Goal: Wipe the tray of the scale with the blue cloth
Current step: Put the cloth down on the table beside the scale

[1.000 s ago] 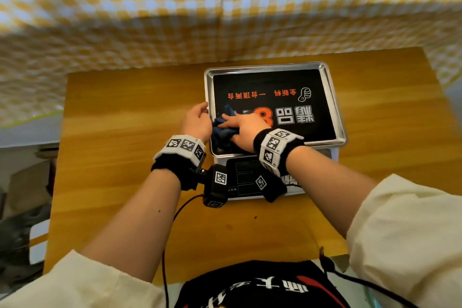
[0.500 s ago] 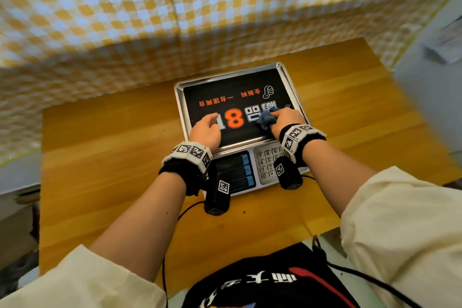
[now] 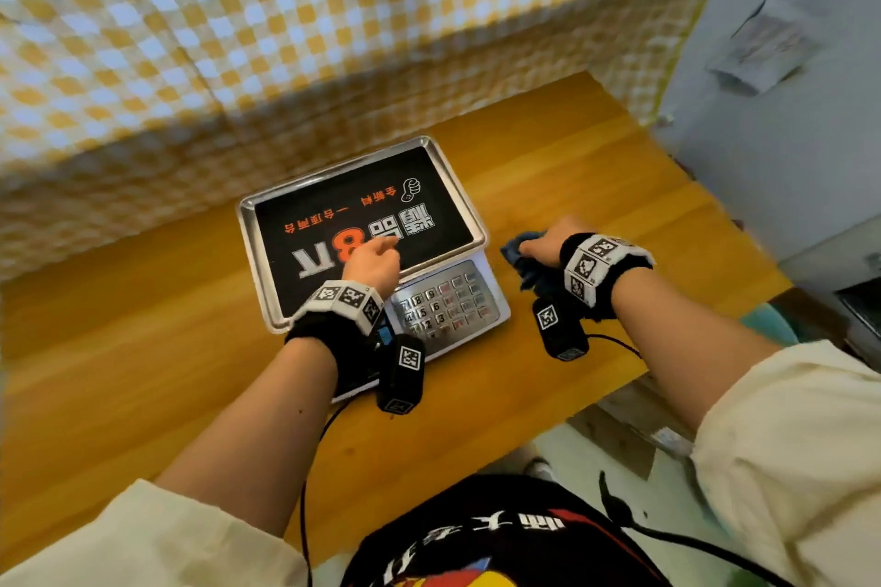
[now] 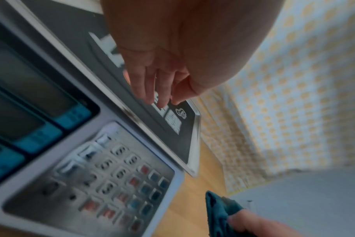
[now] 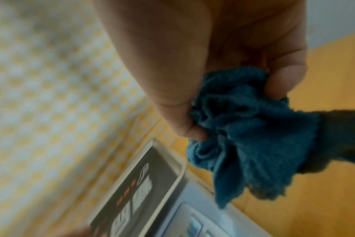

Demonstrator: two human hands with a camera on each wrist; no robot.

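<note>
The scale [image 3: 448, 305] stands on the wooden table [image 3: 143, 348], its steel tray [image 3: 248, 224] covered by a black printed sheet. My right hand [image 3: 543, 243] grips the bunched blue cloth [image 3: 517, 253] [image 5: 243, 136] just off the tray's right edge, above the table. In the left wrist view the blue cloth [image 4: 219, 211] shows at the bottom. My left hand [image 3: 376, 260] [image 4: 158, 89] hovers over the tray's near edge with its fingers straight and relaxed, holding nothing.
The scale's keypad [image 3: 443, 300] and display face me at the near side. A yellow checked curtain [image 3: 286, 38] hangs behind the table. A grey wall [image 3: 786, 133] stands at the right, past the table's edge. Bare wood lies left of the scale.
My right hand has swept the cloth rightward across the tray and off its right edge. My left hand has shifted right along the tray's near side. The head view has swung.
</note>
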